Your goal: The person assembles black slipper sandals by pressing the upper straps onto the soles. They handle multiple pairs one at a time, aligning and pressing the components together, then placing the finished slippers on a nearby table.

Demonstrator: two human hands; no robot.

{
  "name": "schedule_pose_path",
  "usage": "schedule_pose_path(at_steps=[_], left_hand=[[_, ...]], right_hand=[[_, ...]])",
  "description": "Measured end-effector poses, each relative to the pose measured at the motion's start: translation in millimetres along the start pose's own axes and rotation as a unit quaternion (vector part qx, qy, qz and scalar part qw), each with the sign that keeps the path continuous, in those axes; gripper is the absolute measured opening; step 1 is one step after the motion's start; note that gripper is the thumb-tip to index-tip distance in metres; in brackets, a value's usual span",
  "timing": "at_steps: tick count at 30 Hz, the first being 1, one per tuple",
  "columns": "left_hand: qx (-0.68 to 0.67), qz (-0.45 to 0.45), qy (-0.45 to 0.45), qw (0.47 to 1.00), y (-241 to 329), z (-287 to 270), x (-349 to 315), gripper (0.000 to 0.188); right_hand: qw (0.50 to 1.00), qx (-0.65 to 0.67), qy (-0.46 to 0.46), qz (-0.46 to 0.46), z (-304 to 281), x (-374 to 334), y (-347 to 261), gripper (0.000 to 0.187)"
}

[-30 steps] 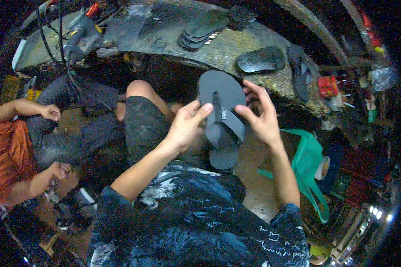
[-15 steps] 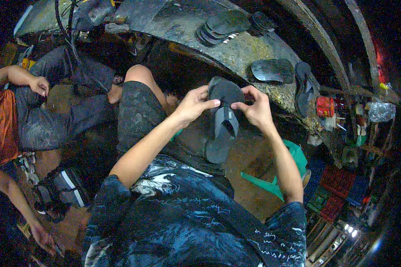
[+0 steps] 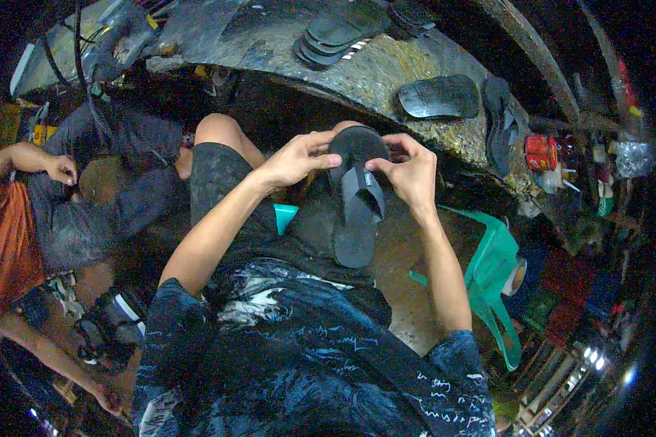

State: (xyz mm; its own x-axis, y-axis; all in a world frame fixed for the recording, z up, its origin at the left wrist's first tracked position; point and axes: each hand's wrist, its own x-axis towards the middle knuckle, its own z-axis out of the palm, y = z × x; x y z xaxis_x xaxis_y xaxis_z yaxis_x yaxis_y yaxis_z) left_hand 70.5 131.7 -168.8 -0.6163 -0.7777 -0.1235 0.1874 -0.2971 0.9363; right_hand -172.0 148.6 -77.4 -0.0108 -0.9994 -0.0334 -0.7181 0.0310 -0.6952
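1. The left hand pinched the toe end of a black sandal, fingers curled, thumb on top.
2. The right hand gripped the same end from 3 o'clock, fingers closed on the strap.
3. The sandal hung heel-down over the lap.
4. At 12 o'clock lay a mottled workbench with stacked soles; at 4 o'clock stood a green plastic stool.
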Motion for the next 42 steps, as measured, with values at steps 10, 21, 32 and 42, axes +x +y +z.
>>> schedule_pose_path(at_steps=[10, 21, 32, 42], left_hand=[[-0.068, -0.004, -0.065, 0.996, 11.8, -10.5, 6.4, 0.068], [0.043, -0.062, -0.101, 0.992, -5.9, -35.8, 25.6, 0.055], [-0.057, -0.018, 0.149, 0.987, 34.4, 27.3, -30.7, 0.063], [-0.479, -0.004, 0.035, 0.877, 50.9, 31.8, -148.3, 0.094]], right_hand=[[0.926, 0.332, -0.164, 0.071, 17.2, -1.4, 82.8, 0.054], [0.931, 0.339, -0.113, -0.074, 33.4, -8.5, 111.9, 0.033], [0.905, 0.421, -0.048, 0.042, 9.3, -54.4, 81.2, 0.052], [0.488, 0.807, -0.267, 0.198, -2.9, -112.1, 14.4, 0.101]])
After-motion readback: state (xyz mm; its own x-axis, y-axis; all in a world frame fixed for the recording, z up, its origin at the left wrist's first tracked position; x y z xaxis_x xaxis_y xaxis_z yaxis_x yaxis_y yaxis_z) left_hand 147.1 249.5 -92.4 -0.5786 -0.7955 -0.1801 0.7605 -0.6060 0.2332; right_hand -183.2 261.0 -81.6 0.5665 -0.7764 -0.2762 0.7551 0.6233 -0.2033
